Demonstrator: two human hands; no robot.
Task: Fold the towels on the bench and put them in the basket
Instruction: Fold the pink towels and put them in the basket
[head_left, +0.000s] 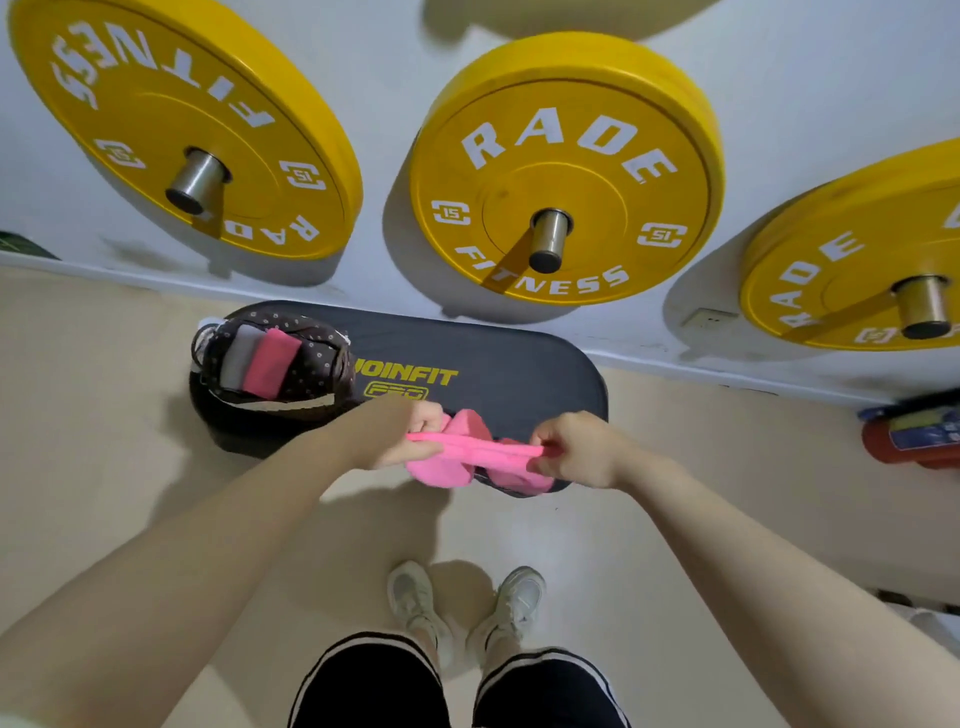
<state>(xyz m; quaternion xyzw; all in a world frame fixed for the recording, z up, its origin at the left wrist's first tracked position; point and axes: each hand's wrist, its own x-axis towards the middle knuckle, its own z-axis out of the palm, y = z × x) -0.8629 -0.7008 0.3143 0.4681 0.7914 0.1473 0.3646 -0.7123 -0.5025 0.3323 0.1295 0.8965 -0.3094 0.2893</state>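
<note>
Head view: the left hand (410, 436) and right hand (576, 449) each pinch one end of the pink towel (470, 452), stretched taut above the near edge of the tabletop (509, 374). The towel's long axis runs hand to hand. The basket (270, 364) stands left of the towel, nearer the left hand, apparently holding two folded towels already.

A pink towel (470, 452) is stretched in a taut band above the near edge of the black surface (498, 374). At the surface's left end, the dotted basket (311, 374) holds folded grey (240, 358) and pink (270, 364) towels.
</note>
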